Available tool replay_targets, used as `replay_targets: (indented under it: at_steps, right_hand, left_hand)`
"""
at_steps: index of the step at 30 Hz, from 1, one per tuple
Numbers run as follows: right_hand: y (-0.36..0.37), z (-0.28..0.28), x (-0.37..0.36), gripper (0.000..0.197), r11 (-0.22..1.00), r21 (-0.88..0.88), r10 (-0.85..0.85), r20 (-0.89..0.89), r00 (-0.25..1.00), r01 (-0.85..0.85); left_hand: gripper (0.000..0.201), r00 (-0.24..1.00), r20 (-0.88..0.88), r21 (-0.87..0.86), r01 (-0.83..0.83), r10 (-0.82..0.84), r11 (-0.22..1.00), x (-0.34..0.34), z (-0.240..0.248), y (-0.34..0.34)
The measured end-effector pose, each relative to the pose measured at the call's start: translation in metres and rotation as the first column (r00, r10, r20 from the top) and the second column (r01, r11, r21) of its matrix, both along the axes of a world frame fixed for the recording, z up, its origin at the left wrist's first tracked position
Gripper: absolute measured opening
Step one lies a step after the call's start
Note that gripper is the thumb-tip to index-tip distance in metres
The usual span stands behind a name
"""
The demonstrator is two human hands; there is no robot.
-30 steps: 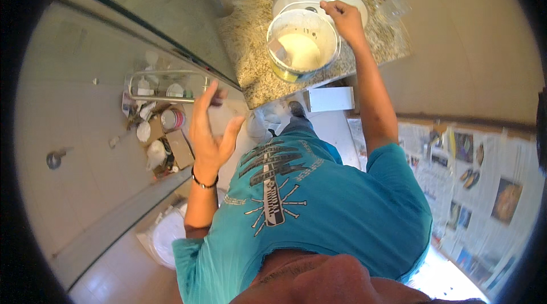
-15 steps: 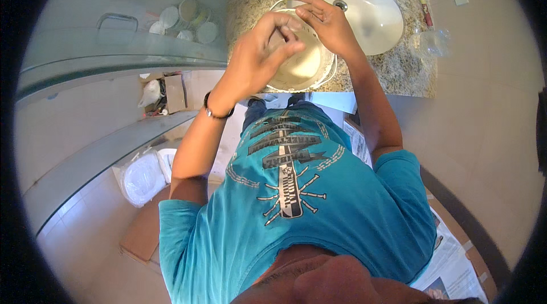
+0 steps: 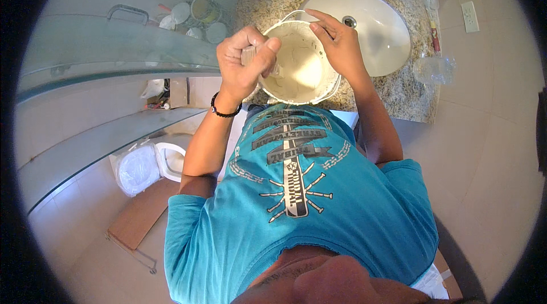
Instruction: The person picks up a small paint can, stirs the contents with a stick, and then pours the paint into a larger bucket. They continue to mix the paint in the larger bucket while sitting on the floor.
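Note:
A round white bucket (image 3: 293, 90) stands at the counter's front edge, close to my body. Pale cream material coats its inside and lies in the bottom. My left hand (image 3: 244, 64), with a dark beaded bracelet at the wrist, is raised over the bucket's left rim. Its fingers are closed round a pale, partly see-through handle-like piece (image 3: 249, 55); the kind of tool cannot be made out. My right hand (image 3: 342, 45) is at the far right rim, thumb toward the inside and fingers outside, gripping the bucket near its wire handle (image 3: 292, 13).
Behind and right of the bucket is a white oval sink (image 3: 379, 56) set in a speckled stone counter (image 3: 399, 96). A clear plastic container (image 3: 434, 70) sits at the counter's right edge. Left stands a glass panel (image 3: 74, 76) with a handle. Lower left is a toilet (image 3: 171, 158).
My left hand has turned and drawn left from over the bucket, showing the pale piece in its fingers. My right hand has settled at the rim. The whole view has shifted slightly.

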State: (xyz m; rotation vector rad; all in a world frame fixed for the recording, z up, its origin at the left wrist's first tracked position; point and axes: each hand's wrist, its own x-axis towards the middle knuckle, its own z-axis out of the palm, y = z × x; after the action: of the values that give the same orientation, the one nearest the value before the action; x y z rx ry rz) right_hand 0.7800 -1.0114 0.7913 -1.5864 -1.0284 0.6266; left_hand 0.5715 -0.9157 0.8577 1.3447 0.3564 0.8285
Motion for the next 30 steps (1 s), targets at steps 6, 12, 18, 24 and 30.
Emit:
replay_targets:
  at_steps: [6,12,18,24,30]
  right_hand:
    - [0.004,0.012,-0.014,0.031,0.995,-0.096,0.039,0.030,0.999,-0.035]
    - [0.025,0.024,-0.035,0.031,0.977,-0.054,0.210,0.104,0.972,-0.205]
    - [0.044,0.026,-0.038,0.030,0.960,-0.055,0.281,0.148,0.948,-0.276]
    - [0.046,0.025,-0.036,0.030,0.950,-0.114,0.301,0.102,0.948,-0.289]
    - [0.046,0.023,-0.036,0.031,0.953,-0.086,0.299,0.080,0.951,-0.292]
  left_hand:
    - [0.027,0.996,-0.085,0.156,0.049,-0.036,0.987,-0.007,0.007,0.002]
    - [0.033,0.969,-0.223,0.472,0.206,-0.110,0.857,-0.018,0.018,-0.002]
    - [0.035,0.989,0.137,0.236,0.028,-0.061,0.971,-0.042,0.060,-0.010]
    - [0.038,0.982,0.183,0.279,-0.017,-0.036,0.960,-0.058,0.078,0.000]
    - [0.033,0.991,-0.083,0.210,-0.085,0.104,0.974,-0.021,0.029,0.002]
